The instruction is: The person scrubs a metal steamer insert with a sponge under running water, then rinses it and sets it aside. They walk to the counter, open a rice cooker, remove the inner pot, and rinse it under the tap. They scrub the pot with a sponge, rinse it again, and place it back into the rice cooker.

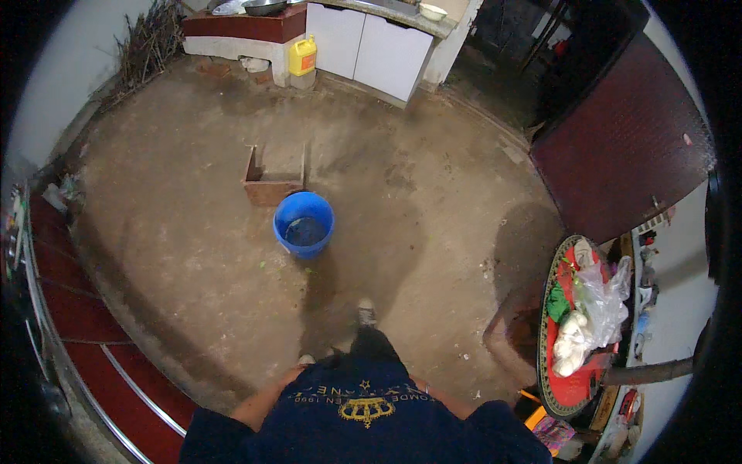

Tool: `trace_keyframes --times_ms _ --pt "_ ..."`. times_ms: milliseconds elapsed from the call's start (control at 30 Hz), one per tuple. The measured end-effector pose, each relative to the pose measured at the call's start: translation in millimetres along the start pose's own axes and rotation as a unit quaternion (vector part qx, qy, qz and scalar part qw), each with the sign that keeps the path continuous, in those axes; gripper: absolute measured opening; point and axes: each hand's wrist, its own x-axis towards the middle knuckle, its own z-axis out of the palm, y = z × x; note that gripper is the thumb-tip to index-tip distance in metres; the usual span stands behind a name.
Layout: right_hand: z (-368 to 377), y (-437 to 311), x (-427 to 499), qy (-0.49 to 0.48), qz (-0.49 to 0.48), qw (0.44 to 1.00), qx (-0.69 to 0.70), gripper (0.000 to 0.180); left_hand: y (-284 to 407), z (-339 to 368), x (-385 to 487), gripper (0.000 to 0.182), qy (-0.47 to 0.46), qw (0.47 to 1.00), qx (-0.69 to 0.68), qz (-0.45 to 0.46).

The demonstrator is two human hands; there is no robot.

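Both of my hands are out of sight; bare parts of the left arm [264, 400] and right arm [449, 403] show beside the dark printed T-shirt [365, 383]. Before me, on the bare floor [232, 290], stands a blue plastic bucket [304, 252] with dark contents at its bottom that I cannot make out. Just behind it is an open wooden box or low stool frame [269, 192], close to the bucket's rim. One shoe [366, 314] shows below the shirt, and part of the other [306, 359] lies to its left.
To my right an oval table [568, 397] carries plastic bags [603, 296] and a green item [557, 303]. White cabinets [371, 52] and a yellow jug [302, 57] stand at the far side. A dark red door [620, 145] hangs open; red panels [98, 371] flank my left.
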Motion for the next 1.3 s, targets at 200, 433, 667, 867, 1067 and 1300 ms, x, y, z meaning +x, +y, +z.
trace_keyframes --times_ms 200,433,667,867,1067,1300 --pt "-65 -55 44 -0.017 -0.020 0.998 0.056 0.045 114 -34 -4 0.044 0.037 0.999 0.007 -0.003" --pt "-88 -140 33 -0.075 -0.018 0.996 0.044 0.045 194 -79 0 0.030 0.077 0.997 0.010 0.005" --pt "-50 -186 71 -0.020 -0.026 0.994 0.108 0.044 125 -173 107 0.035 -0.017 0.984 0.174 0.046" --pt "42 -246 94 0.064 -0.017 0.980 0.187 0.042 66 -298 205 0.042 -0.178 0.853 0.389 0.299" --pt "100 -284 89 0.103 -0.008 0.973 0.208 0.041 82 -357 226 0.045 -0.319 0.704 0.460 0.437" --pt "85 -308 128 0.093 -0.060 0.966 0.235 0.040 116 -385 216 0.039 -0.186 0.900 0.365 0.147"
